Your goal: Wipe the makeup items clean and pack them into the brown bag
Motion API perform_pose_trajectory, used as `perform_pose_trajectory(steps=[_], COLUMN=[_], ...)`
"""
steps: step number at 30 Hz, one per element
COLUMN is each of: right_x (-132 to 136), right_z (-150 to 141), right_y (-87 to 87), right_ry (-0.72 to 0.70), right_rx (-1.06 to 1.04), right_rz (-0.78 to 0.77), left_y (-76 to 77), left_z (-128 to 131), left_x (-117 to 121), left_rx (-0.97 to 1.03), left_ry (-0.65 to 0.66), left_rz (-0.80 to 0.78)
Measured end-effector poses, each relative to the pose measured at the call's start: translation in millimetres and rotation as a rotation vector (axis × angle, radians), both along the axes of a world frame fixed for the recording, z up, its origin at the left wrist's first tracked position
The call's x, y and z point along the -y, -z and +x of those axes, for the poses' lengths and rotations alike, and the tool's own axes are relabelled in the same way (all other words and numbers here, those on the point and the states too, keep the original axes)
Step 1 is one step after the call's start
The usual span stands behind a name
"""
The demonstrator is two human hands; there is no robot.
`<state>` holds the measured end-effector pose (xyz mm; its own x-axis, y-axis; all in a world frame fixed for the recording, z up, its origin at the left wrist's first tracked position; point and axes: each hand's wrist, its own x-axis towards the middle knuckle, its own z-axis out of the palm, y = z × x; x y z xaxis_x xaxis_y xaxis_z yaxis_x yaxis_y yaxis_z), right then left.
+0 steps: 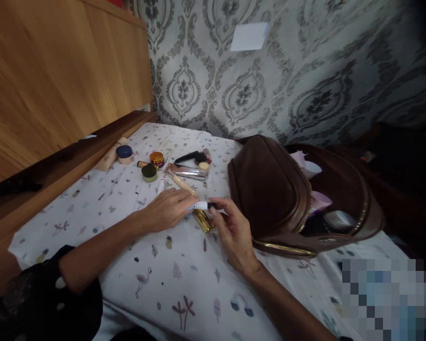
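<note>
Patterned wallpaper [184, 92] rises behind a printed cloth [128, 255]. If the grip is too loose, the white tube [200, 205] could slip and knock the gold tube [203, 221] just beside it. It lies between the hands: the left hand [168, 209] curls fingers around one end, the right hand [236, 232] pinches the black end.

Left hand [170, 209] and right hand [235, 232] grip a white tube [201, 205]; a gold container [203, 221] lies at its six o'clock, a brown bag [270, 189] at three, a green jar [149, 173] at ten.
</note>
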<state>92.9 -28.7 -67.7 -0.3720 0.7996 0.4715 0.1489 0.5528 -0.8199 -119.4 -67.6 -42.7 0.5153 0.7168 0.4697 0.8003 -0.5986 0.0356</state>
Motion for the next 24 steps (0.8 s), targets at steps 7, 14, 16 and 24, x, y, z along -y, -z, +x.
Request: perform_pose_trajectory(steps=[7,14,16,24], right_x=[2.6,4.3,4.2,1.8], right_z=[0.6,-0.8,-0.8,1.4], right_y=[-15.0,-22.2,-21.8,-16.2], right_ry=[0.050,0.051,0.044,0.043], right_rx=[0.122,0.218,0.230,0.203], right_rz=[-0.036,-0.079,-0.101,-0.159], left_y=[1.3,-1.5,-1.1,-10.4], left_z=[4.4,7.8,8.1,-2.0], left_x=[1.8,3.5,3.5,0.6], left_rx=[-0.078,-0.122,-0.133,0.086], left_ry=[-0.011,0.003,-0.007,-0.020], left_rz=[0.159,0.206,0.204,0.102])
